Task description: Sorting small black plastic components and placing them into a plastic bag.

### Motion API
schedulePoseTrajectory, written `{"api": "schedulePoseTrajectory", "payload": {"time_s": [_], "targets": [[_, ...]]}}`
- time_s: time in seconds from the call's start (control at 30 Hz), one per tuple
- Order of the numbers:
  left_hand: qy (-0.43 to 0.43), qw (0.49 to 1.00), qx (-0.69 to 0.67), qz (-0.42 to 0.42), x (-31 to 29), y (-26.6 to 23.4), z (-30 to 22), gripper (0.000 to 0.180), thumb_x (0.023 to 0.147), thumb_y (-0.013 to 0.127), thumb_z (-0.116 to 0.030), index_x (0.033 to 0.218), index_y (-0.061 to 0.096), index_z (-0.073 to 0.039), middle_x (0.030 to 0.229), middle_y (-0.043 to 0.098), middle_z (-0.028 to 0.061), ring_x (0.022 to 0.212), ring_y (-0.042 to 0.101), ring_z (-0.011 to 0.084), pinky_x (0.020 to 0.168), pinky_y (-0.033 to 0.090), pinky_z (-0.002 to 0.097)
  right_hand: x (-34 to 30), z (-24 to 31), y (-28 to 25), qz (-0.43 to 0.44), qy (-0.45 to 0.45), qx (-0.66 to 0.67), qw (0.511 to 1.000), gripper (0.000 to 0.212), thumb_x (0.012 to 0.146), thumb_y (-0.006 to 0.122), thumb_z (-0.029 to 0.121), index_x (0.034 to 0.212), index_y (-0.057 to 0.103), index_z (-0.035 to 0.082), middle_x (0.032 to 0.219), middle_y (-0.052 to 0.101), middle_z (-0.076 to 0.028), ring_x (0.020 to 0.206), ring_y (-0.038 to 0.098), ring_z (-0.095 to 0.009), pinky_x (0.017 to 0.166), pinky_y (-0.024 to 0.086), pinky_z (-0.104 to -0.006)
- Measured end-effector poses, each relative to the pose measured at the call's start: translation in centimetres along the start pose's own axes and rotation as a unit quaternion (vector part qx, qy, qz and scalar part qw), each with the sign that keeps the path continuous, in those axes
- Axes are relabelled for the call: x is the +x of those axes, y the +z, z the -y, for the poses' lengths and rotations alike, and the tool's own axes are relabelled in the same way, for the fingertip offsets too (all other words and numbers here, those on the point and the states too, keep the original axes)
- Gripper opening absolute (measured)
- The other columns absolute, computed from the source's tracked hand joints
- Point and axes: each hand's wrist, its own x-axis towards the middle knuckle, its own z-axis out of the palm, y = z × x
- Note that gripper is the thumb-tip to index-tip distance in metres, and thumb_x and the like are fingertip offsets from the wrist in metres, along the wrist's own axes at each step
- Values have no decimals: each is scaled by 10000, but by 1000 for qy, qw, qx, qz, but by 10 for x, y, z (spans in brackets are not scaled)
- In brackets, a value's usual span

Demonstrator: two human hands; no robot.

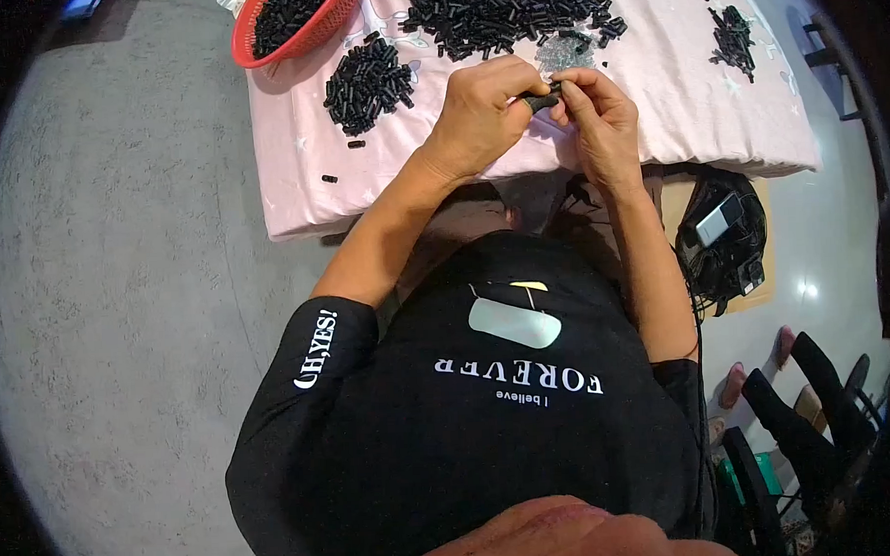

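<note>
Above the near edge of the table, my left hand [483, 110] and my right hand [601, 121] meet with fingertips pinched together. Between them is a small black cylindrical piece [556, 86], mostly covered by the fingers. A dark covering with a greenish edge appears to wrap a fingertip of my left hand. Just beyond the fingers lies a little heap of clear small parts [563, 52]. Behind that spreads a large pile of short black cylindrical pieces [500, 16]. Another pile of black pieces [368, 87] sits to the left of my left hand.
A red plastic basket [244, 48] full of black pieces stands at the table's far left. Thin dark pieces [734, 44] lie at the right on the pink cloth [669, 103]. Below the right edge are a black bag [723, 234] and another person's legs [788, 413].
</note>
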Motion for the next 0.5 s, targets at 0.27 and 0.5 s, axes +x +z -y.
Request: {"api": "schedulePoseTrajectory", "payload": {"time_s": [0.27, 0.5], "targets": [[-52, 997, -36, 38, 4, -2, 3, 199, 747, 698, 31, 940, 681, -16, 811, 678, 85, 732, 665, 184, 692, 532, 274, 2, 0, -4, 10, 25, 30, 999, 155, 969, 575, 64, 1103, 625, 4, 832, 615, -9, 708, 554, -53, 638, 452, -175], [4, 995, -6, 97, 11, -9, 7, 361, 718, 641, 86, 1064, 654, -14, 902, 635, 99, 816, 651, 209, 754, 537, 296, 1, 4, -3, 35, 8, 61, 998, 215, 959, 582, 53, 1164, 524, 20, 877, 610, -6, 698, 536, -42, 613, 429, -163]]}}
